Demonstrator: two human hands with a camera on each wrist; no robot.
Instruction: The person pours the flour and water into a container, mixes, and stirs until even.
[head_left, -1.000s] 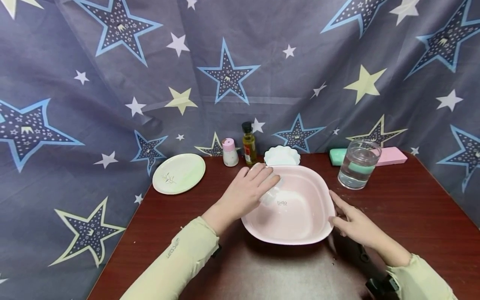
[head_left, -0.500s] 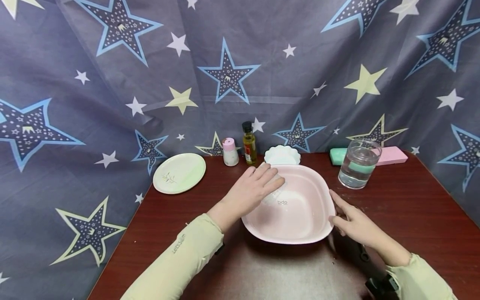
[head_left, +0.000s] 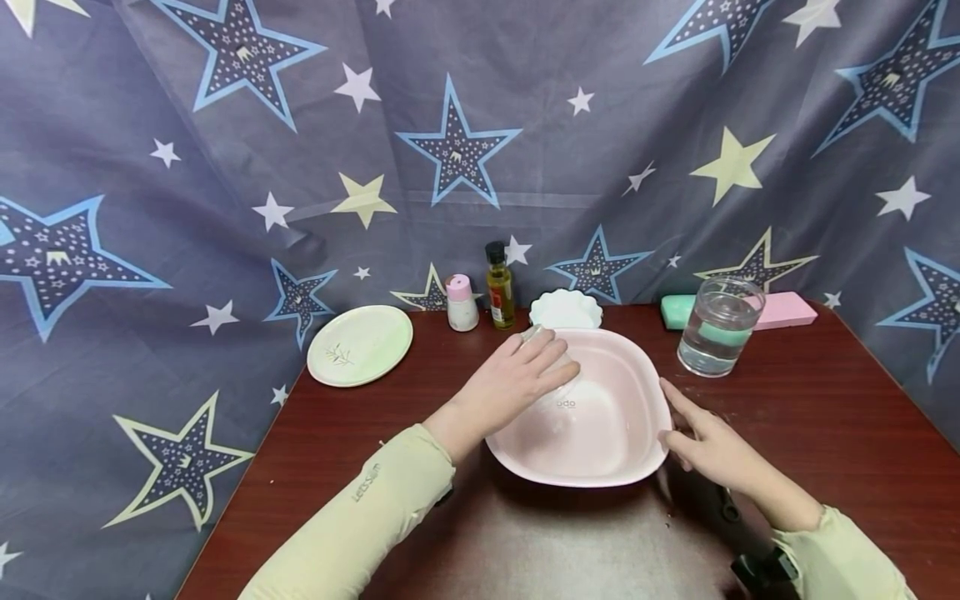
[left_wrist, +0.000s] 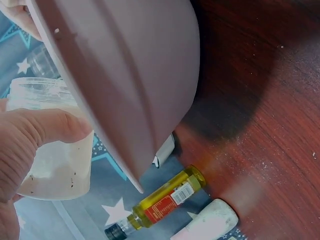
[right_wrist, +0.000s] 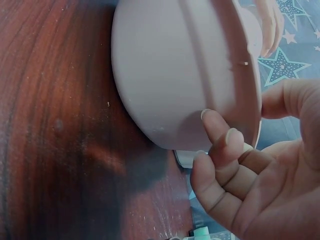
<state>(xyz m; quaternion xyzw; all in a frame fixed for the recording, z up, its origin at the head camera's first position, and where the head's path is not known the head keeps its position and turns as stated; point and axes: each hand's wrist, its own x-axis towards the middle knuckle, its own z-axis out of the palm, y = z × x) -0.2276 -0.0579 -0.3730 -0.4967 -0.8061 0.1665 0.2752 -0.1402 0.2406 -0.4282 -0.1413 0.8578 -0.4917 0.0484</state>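
Note:
A pale pink basin (head_left: 600,433) sits on the dark wooden table. Over its left part, my left hand (head_left: 517,379) grips a clear cup (left_wrist: 65,165), tipped on its side, with the palm covering most of it in the head view. Whitish colour and small dark specks show through the cup's wall in the left wrist view. At the basin's right side, my right hand (head_left: 705,442) holds the rim, its thumb at the edge and its fingers bent against the outer wall.
Behind the basin are a shaker (head_left: 462,304), an oil bottle (head_left: 500,292) and a white scalloped dish (head_left: 566,310). A plate (head_left: 360,346) lies at the back left. A glass jar of water (head_left: 720,333) stands in front of green and pink blocks (head_left: 786,311).
My left hand has shifted a little to the right over the basin, carrying the cup. The right hand keeps its hold on the rim.

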